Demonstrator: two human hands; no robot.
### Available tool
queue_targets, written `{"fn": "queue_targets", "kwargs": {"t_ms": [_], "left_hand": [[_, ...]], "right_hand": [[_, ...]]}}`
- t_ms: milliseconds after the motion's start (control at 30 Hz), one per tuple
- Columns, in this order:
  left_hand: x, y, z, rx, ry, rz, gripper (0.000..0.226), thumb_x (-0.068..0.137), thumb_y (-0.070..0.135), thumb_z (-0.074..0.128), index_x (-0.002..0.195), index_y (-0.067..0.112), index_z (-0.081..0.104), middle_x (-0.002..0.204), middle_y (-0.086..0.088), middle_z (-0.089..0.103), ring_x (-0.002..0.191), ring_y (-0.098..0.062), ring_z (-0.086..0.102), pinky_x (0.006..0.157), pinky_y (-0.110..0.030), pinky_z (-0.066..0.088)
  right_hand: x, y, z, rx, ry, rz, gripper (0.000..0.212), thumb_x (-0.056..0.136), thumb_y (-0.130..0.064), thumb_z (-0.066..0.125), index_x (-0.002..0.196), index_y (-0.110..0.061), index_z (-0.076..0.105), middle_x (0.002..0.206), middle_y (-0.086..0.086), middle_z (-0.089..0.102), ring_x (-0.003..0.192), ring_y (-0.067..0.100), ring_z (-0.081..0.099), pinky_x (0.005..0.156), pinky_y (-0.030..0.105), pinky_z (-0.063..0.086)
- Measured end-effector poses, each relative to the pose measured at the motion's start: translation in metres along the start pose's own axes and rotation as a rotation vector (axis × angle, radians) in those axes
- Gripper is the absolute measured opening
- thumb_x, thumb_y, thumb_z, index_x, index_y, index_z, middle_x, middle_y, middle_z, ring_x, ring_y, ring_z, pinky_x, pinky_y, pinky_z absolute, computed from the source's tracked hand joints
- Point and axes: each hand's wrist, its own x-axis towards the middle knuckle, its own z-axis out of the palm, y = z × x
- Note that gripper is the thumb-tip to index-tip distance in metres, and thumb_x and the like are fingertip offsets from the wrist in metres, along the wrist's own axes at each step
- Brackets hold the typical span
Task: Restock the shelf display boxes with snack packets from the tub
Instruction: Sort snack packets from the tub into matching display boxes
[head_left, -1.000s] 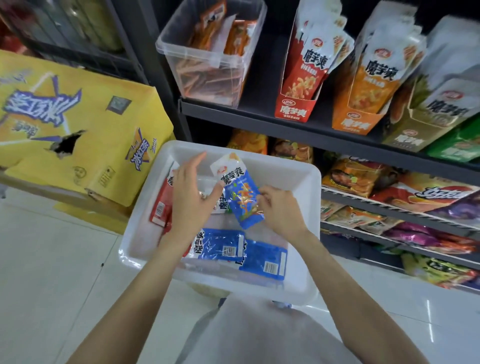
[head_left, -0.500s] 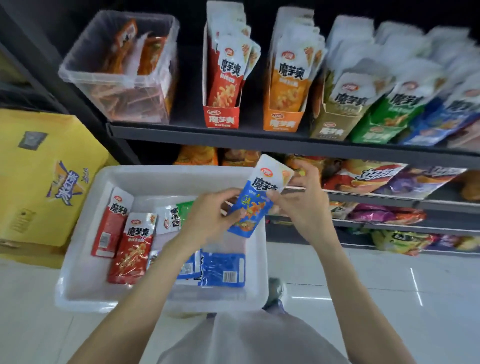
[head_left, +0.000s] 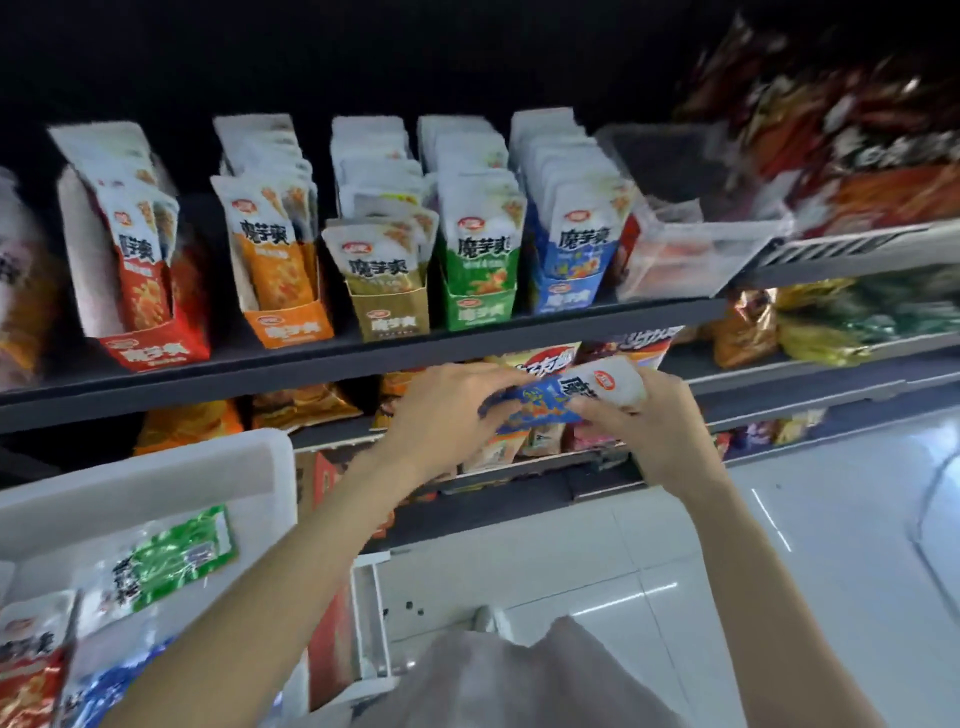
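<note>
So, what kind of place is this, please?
Most likely a small shop's snack aisle: dark shelves carry branded display boxes of packets, chip bags sit below, and a restocking tub stands alongside.

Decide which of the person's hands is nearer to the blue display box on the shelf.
Right. The right hand grips the blue packet just below the blue display box; the left hand is lower-left.

a clear bin (head_left: 691, 244) sits on the dark shelf, chip bags (head_left: 748, 327) below, over glossy white floor (head_left: 779, 597).
</note>
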Motion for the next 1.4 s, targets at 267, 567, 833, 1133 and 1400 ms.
{"fn": "queue_targets", "kwargs": {"t_ms": [267, 567, 833, 1133, 1400], "left_hand": [[0.081, 0.003, 0.032, 0.214, 0.106, 0.043, 0.04, 0.09, 0.015, 0.058, 0.13, 0.01, 0.053, 0.13, -0.005, 0.055, 0.12, -0.021, 0.05, 0.098, -0.03, 0.042], [0.128, 0.012, -0.002, 0.242, 0.257, 0.075, 0.03, 0.091, 0.009, 0.056, 0.121, 0.009, 0.055, 0.119, -0.008, 0.055, 0.1, -0.02, 0.059, 0.085, -0.034, 0.051], [0.172, 0.003, -0.023, 0.461, 0.155, 0.04, 0.027, 0.081, 0.027, 0.071, 0.103, 0.011, 0.066, 0.11, -0.004, 0.06, 0.098, -0.025, 0.056, 0.091, -0.037, 0.034], [0.188, -0.002, -0.021, 0.548, 0.131, 0.019, 0.026, 0.085, 0.031, 0.066, 0.102, 0.011, 0.066, 0.112, 0.0, 0.059, 0.101, -0.022, 0.052, 0.09, -0.034, 0.031], [0.186, -0.005, -0.021, 0.567, 0.164, 0.052, 0.023, 0.082, 0.026, 0.07, 0.098, 0.009, 0.068, 0.105, -0.003, 0.061, 0.094, -0.025, 0.057, 0.084, -0.036, 0.037]], "right_hand": [[0.047, -0.014, -0.081, -0.062, 0.519, -0.251, 0.035, 0.085, -0.015, 0.07, 0.061, -0.029, 0.048, 0.051, -0.023, 0.051, 0.05, -0.003, 0.039, 0.051, 0.016, 0.033], [0.104, -0.02, -0.09, -0.2, 0.296, -0.395, 0.025, 0.088, -0.012, 0.066, 0.11, -0.001, 0.068, 0.097, -0.001, 0.07, 0.083, -0.008, 0.06, 0.073, 0.003, 0.043], [0.123, -0.018, -0.081, -0.367, 0.318, -0.58, 0.022, 0.084, -0.005, 0.069, 0.105, 0.002, 0.07, 0.098, 0.012, 0.071, 0.085, 0.009, 0.061, 0.075, -0.005, 0.039], [0.138, -0.026, -0.071, -0.527, 0.232, -0.695, 0.023, 0.087, -0.007, 0.065, 0.109, -0.004, 0.069, 0.091, 0.01, 0.073, 0.072, 0.018, 0.067, 0.068, 0.02, 0.049], [0.156, -0.059, -0.064, -0.79, 0.11, -0.592, 0.023, 0.094, -0.013, 0.054, 0.114, -0.009, 0.064, 0.086, 0.016, 0.069, 0.076, 0.034, 0.063, 0.072, 0.041, 0.052]]}}
